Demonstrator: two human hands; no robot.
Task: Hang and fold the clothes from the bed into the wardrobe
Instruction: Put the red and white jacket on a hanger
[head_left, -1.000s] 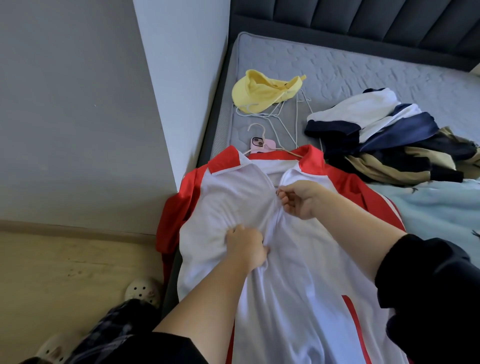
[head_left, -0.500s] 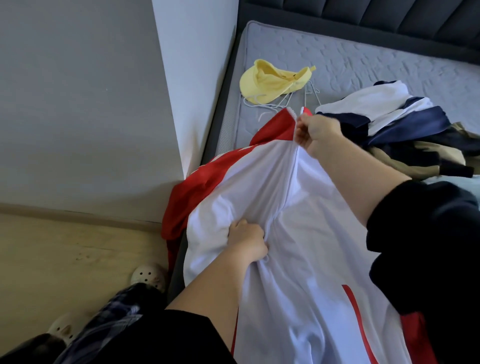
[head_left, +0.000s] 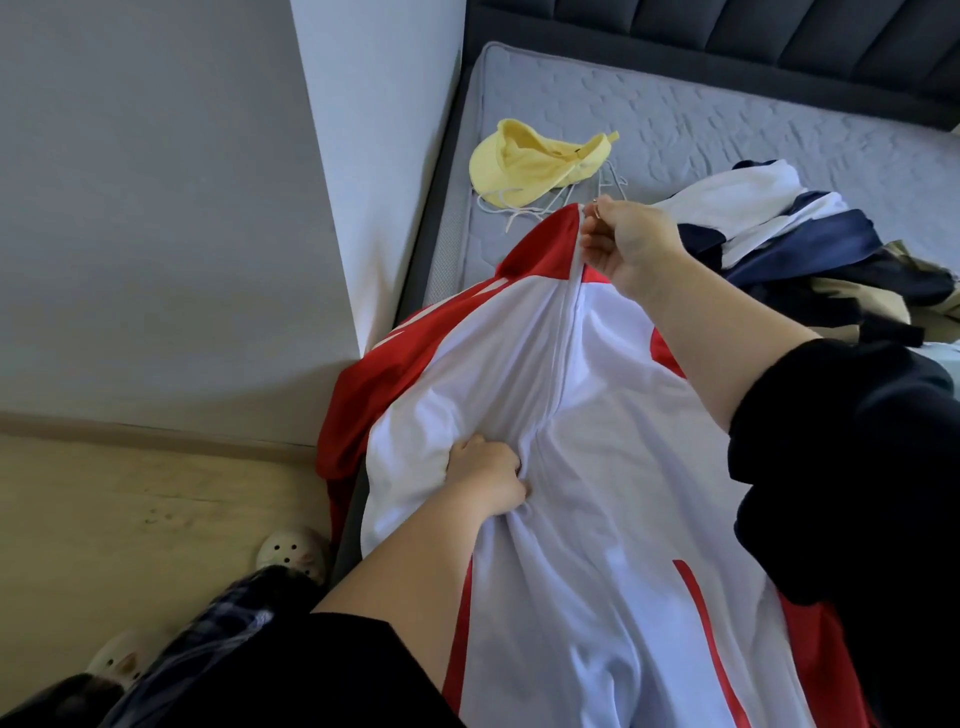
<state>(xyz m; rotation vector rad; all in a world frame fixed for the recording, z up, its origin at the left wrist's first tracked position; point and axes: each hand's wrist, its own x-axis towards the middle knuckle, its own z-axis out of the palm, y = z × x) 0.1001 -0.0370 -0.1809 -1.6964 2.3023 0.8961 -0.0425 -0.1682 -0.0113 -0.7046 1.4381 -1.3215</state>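
A white jacket with red sleeves and collar (head_left: 613, 467) lies stretched over the near edge of the bed (head_left: 675, 109). My left hand (head_left: 488, 475) grips a bunch of its white fabric beside the zip, low on the front. My right hand (head_left: 628, 244) pinches the zip pull at the top of the red collar, and the zip line runs closed between the two hands. The hanger inside the jacket is hidden.
A yellow cap (head_left: 540, 163) lies on white wire hangers (head_left: 519, 210) near the mattress corner. A pile of navy, white and tan clothes (head_left: 821, 244) sits to the right. A white wall corner (head_left: 363, 156) stands left of the bed, above wooden floor (head_left: 130, 509).
My right hand has drawn the zip pull up from mid-chest to the collar top, closing the jacket front. My left hand has kept its grip on the fabric below.
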